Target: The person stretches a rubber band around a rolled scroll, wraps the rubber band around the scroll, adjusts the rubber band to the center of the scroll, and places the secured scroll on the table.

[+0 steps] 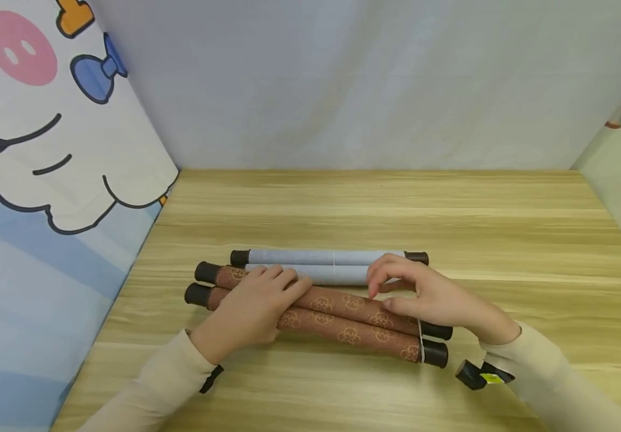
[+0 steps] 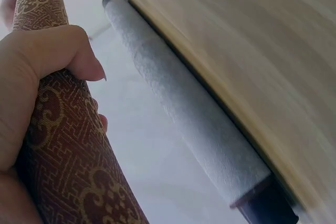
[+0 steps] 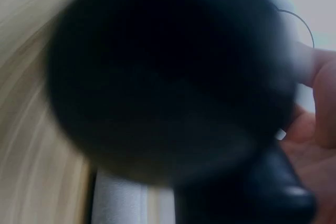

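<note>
My left hand (image 1: pixel 258 303) grips a brown scroll (image 1: pixel 350 321) with gold patterning, rolled into two parallel rods with black end knobs. In the left wrist view its thumb (image 2: pixel 79 51) lies across the patterned roll. A white string (image 1: pixel 422 345) circles the scroll close to its right knobs. Over the right part of the scroll hovers my right hand (image 1: pixel 434 294), its fingers bent and a gap showing between thumb and index finger. A dark, blurred scroll knob (image 3: pixel 168 77) hides much of the right wrist view.
Just behind lies a pale blue scroll (image 1: pixel 288 273), also in two rolls with dark knobs and a thin white string round its middle. The wooden table (image 1: pixel 386 210) meets a whitish cloth backdrop (image 1: pixel 342 90). A cartoon-printed cloth (image 1: pixel 72 168) borders the left side.
</note>
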`<state>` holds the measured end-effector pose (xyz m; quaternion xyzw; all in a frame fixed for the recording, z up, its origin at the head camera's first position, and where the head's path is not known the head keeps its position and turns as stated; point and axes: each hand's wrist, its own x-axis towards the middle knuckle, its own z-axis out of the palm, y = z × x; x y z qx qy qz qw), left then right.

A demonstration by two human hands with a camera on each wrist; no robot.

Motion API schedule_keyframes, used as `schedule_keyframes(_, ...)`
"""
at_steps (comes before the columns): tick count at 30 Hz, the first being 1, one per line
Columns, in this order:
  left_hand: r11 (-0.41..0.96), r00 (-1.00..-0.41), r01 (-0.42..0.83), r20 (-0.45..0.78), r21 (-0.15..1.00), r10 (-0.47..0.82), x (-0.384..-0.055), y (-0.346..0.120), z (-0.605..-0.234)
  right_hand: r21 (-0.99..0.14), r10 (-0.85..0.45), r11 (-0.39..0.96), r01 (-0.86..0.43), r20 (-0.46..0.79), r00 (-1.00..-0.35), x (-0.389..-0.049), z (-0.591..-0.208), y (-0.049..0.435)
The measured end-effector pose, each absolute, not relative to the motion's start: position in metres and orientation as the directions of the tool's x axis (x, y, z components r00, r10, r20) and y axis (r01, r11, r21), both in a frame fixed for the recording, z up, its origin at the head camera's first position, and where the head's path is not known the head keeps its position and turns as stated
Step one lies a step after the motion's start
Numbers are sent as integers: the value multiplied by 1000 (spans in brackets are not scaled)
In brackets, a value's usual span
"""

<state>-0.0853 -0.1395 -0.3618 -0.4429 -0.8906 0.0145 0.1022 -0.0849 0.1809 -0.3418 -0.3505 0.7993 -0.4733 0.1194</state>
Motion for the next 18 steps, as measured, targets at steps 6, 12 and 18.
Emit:
schedule_keyframes(6,636,-624,768,134,-78,770,-85,-139,-362,-856,-538,285,-432,230,-811,-87,-334,193)
schedule_keyframes(12,673,-658,736,155,-73,737,-89,-147,-363,-816,-433,344,-464,301,-850,-84,-328,212)
schedule_keyframes(18,690,-672,720,178,-74,719,-89,-150,-364,-796,-409,385,-467,306,-860,-80,-331,219)
